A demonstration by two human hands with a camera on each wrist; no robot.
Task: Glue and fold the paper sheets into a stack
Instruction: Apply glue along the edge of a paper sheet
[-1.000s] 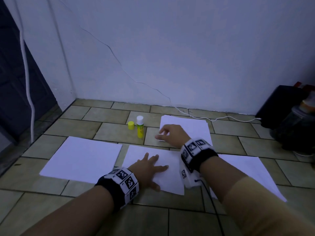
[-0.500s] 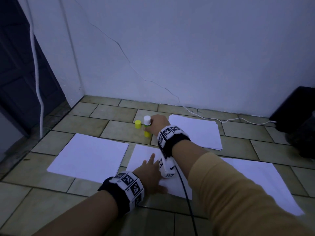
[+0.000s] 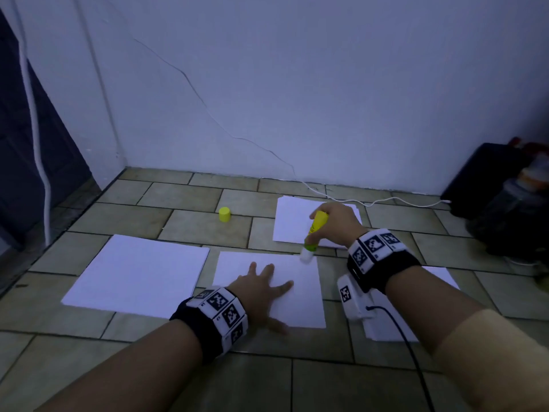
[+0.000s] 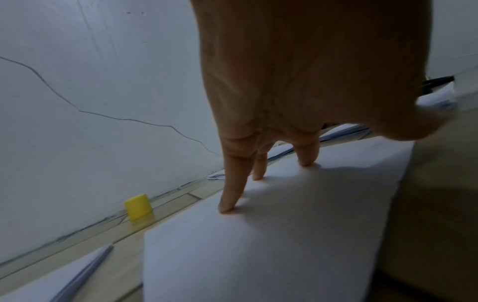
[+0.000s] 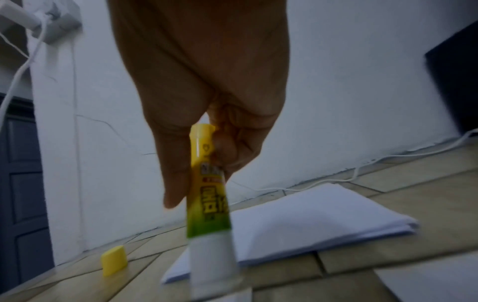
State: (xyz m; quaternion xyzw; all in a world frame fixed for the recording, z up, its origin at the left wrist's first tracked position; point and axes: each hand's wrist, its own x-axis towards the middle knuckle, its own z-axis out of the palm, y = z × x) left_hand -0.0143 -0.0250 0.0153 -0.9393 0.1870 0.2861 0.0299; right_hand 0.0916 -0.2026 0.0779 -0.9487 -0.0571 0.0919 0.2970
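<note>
My right hand (image 3: 329,221) grips a yellow-green glue stick (image 3: 314,231) (image 5: 207,194), tilted with its white tip down at the far right corner of the middle sheet (image 3: 297,275). My left hand (image 3: 261,288) lies flat with spread fingers (image 4: 232,183) pressing on that sheet (image 4: 284,235). The stick's yellow cap (image 3: 225,214) (image 4: 138,206) (image 5: 115,261) stands alone on the tiles. A stack of white sheets (image 3: 292,221) (image 5: 310,220) lies beyond the stick, partly under my right hand.
Another white sheet (image 3: 139,272) lies to the left, and one (image 3: 386,325) to the right is mostly hidden by my right arm. A white cable (image 3: 386,200) runs along the wall to dark objects (image 3: 499,197) at the right. The floor is tiled (image 3: 193,227).
My right hand went from the far stack to the standing glue stick, took it, and brought it tip-down to the middle sheet's far right corner. The cap stayed put. The left hand kept pressing.
</note>
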